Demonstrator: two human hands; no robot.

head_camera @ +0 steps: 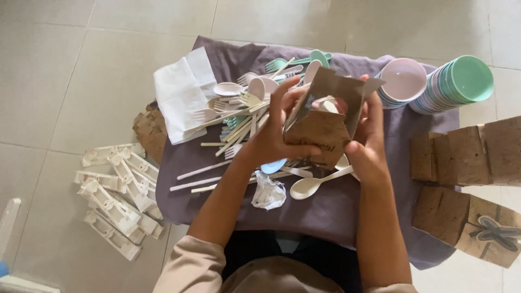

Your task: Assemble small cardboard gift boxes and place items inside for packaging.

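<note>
Both my hands hold a brown paper bag (320, 133) above a purple-covered table (325, 211). My left hand (274, 133) grips the bag's left side, thumb across its front. My right hand (369, 144) grips the right side, its fingers at the open mouth. Something pale shows inside the opening. Behind the bag lies a heap of pastel plastic cutlery (244, 111): forks, spoons, chopsticks. A cream spoon (315, 183) lies just under the bag.
White napkins (182, 92) lie at the table's left. Stacked pastel bowls (434, 84) lie on their side at the far right. Brown paper bags (467, 157) stand on the right. White packaged items (116, 195) lie on the tiled floor. A crumpled wrapper (268, 192) is near me.
</note>
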